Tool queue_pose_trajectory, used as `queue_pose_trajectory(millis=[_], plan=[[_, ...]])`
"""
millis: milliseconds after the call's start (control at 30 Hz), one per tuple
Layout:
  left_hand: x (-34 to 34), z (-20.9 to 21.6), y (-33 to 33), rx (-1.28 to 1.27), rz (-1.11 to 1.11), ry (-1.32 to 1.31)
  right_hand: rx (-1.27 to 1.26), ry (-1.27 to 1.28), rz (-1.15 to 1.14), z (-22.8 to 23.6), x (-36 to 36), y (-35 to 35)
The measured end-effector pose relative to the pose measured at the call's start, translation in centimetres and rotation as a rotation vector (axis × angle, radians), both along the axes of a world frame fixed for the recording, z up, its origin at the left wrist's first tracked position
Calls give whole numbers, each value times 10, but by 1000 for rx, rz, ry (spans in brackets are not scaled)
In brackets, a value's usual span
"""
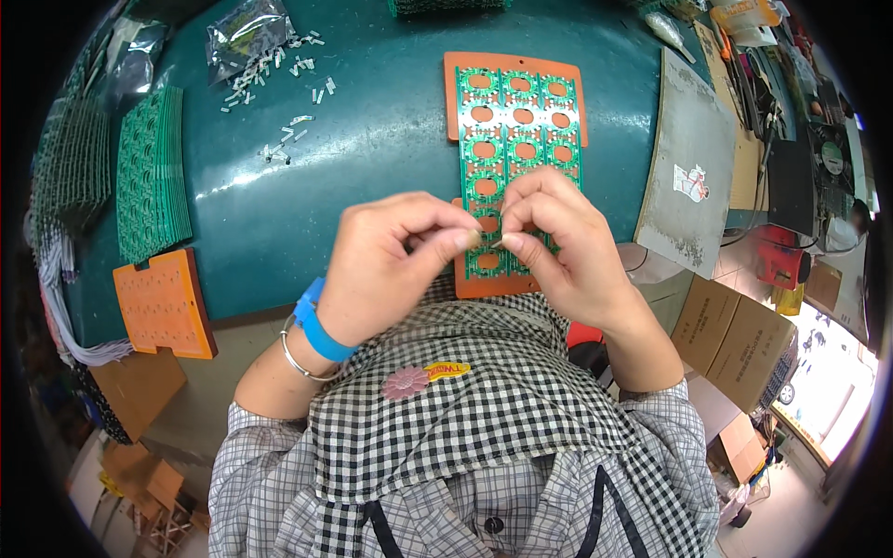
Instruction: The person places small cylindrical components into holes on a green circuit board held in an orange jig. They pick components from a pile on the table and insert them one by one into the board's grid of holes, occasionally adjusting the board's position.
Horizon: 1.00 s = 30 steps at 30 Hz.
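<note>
A green circuit board panel (485, 186) with rows of rounded cut-outs lies on an orange fixture plate (567, 70). Its near part is partly covered by my hands. My left hand (391, 251) is closed in a pinch over the panel's near left edge; what its fingertips hold, if anything, is too small to name. Close beside it, my right hand (572, 242) pinches thumb against forefinger. A tiny thin part (497, 245) shows at these right fingertips, its kind unclear. The two sets of fingertips are a short gap apart.
Small clear-white parts (265, 79) lie scattered by a plastic bag (246, 37) at the far left. Stacked green panels (152, 177) stand at the left, with another orange plate (166, 302) nearer. A worn grey board (686, 163) lies right; a cardboard box (735, 339) sits below.
</note>
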<state>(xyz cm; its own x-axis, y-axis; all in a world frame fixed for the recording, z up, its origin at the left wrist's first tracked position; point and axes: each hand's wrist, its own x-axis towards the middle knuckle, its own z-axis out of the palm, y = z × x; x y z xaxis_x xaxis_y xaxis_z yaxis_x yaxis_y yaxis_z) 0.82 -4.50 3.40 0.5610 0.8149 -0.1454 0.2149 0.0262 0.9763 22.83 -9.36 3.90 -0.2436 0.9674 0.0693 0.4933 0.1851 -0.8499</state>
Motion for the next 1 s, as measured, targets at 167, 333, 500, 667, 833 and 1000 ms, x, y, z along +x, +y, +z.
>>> queue_pose_trajectory(millis=[167, 333, 500, 667, 833, 1000], plan=[[-14, -6, 11, -127, 122, -152, 113, -205, 51, -5, -1, -4], [-14, -6, 11, -115, 117, -168, 135, -242, 35, -11, -3, -6], [-12, -6, 10, -119, 108, -169, 156, -242, 49, -13, -2, -5], [-12, -6, 9, -136, 114, -180, 167, -246, 55, -13, -1, -5], [-12, -8, 8, -139, 117, -179, 170, -239, 60, -13, -1, -4], [-11, -8, 8, -147, 109, -182, 197, -253, 43, -17, -2, -5]])
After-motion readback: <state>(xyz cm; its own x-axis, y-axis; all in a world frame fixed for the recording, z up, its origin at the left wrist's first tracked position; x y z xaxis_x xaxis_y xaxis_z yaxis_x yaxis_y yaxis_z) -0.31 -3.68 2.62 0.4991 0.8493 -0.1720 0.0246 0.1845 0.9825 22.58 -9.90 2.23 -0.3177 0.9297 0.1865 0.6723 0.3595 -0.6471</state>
